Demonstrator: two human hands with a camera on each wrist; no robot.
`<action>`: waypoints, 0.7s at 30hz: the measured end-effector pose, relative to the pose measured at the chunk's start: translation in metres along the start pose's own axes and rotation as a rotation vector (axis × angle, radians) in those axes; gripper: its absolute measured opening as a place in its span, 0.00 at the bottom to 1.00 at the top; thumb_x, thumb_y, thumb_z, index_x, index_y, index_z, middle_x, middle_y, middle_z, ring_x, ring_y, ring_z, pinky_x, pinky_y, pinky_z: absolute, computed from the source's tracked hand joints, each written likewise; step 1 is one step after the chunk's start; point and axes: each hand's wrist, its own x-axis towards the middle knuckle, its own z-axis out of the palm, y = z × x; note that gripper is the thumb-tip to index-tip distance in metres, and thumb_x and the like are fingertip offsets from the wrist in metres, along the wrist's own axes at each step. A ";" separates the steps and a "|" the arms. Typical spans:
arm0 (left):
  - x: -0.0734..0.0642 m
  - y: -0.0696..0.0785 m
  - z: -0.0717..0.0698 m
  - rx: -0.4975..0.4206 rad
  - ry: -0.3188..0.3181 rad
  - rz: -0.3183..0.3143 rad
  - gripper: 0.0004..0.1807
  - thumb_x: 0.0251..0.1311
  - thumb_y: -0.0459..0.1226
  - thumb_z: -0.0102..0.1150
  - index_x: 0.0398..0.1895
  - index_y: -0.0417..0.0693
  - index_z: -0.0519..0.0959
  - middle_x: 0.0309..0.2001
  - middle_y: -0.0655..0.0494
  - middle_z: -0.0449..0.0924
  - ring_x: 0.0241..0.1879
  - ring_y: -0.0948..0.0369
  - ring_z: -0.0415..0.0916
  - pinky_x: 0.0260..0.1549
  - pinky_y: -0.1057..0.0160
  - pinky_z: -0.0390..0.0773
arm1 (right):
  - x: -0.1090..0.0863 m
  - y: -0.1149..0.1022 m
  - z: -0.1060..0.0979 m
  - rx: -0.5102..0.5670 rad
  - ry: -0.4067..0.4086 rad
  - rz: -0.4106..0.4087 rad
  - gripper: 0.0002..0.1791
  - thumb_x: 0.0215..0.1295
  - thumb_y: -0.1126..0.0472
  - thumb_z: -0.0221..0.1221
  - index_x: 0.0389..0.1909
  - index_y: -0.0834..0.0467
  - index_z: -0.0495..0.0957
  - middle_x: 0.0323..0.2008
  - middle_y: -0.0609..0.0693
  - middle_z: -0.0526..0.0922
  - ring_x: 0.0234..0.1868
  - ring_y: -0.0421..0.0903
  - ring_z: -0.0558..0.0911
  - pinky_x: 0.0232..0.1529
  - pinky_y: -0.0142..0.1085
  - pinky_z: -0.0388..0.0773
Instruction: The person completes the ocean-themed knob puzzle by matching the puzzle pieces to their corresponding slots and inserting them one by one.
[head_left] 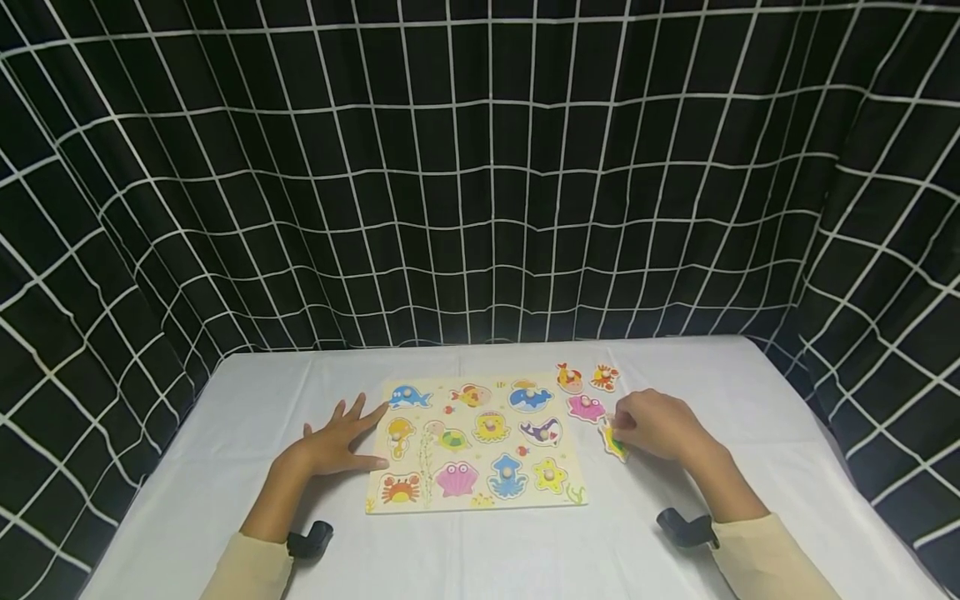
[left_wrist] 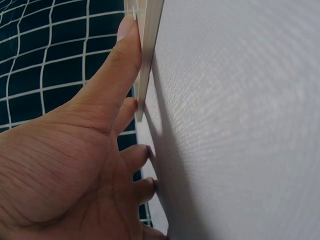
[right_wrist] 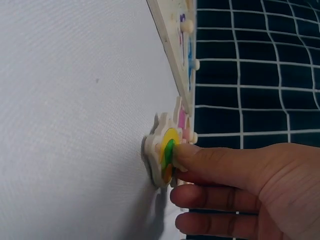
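A pale peg puzzle board [head_left: 480, 454] with sea-animal shapes lies flat on the table. My left hand [head_left: 333, 447] rests at its left side, fingers spread, thumb and a fingertip touching the board's edge. Right of the board, my right hand [head_left: 656, 423] pinches a yellow-and-green puzzle piece [right_wrist: 170, 145] between thumb and fingers. This piece stands tilted at the table surface in the right wrist view; the fingers hide part of it. Just beyond it lie a pink shell piece [head_left: 586, 408], an orange fish piece [head_left: 569, 380] and a crab piece [head_left: 604, 378].
Knobbed pieces sit in the board, including a blue squid [head_left: 507, 478], a yellow star [head_left: 551, 476] and an octopus [head_left: 491, 427]. The turtle [head_left: 452, 439] picture shows no knob. A white cloth [head_left: 480, 554] covers the table; a black grid curtain [head_left: 480, 192] hangs behind.
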 end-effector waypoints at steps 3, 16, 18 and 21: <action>0.003 -0.005 0.004 0.005 0.016 0.004 0.60 0.44 0.72 0.66 0.81 0.63 0.56 0.81 0.41 0.41 0.79 0.36 0.32 0.59 0.16 0.33 | 0.001 0.001 0.001 0.002 0.014 -0.011 0.06 0.59 0.57 0.72 0.30 0.54 0.85 0.24 0.42 0.81 0.26 0.41 0.73 0.33 0.42 0.77; 0.000 -0.003 0.003 0.012 -0.013 0.005 0.60 0.46 0.72 0.64 0.81 0.64 0.53 0.82 0.42 0.38 0.79 0.38 0.29 0.61 0.18 0.31 | 0.003 0.001 0.000 0.014 0.033 -0.058 0.05 0.58 0.59 0.73 0.30 0.53 0.85 0.26 0.42 0.83 0.28 0.41 0.74 0.35 0.45 0.78; 0.000 -0.003 0.002 0.010 -0.017 0.013 0.60 0.47 0.73 0.63 0.82 0.64 0.52 0.82 0.42 0.37 0.79 0.38 0.28 0.62 0.19 0.30 | 0.003 0.001 0.000 0.018 0.027 -0.052 0.05 0.59 0.59 0.73 0.31 0.54 0.86 0.27 0.42 0.83 0.28 0.41 0.74 0.35 0.45 0.78; -0.001 -0.003 0.003 0.010 -0.014 0.029 0.60 0.48 0.74 0.61 0.82 0.62 0.52 0.82 0.41 0.36 0.79 0.38 0.28 0.63 0.19 0.28 | 0.003 0.000 0.001 0.019 0.022 -0.048 0.05 0.58 0.59 0.73 0.31 0.53 0.86 0.26 0.42 0.83 0.28 0.42 0.74 0.34 0.45 0.78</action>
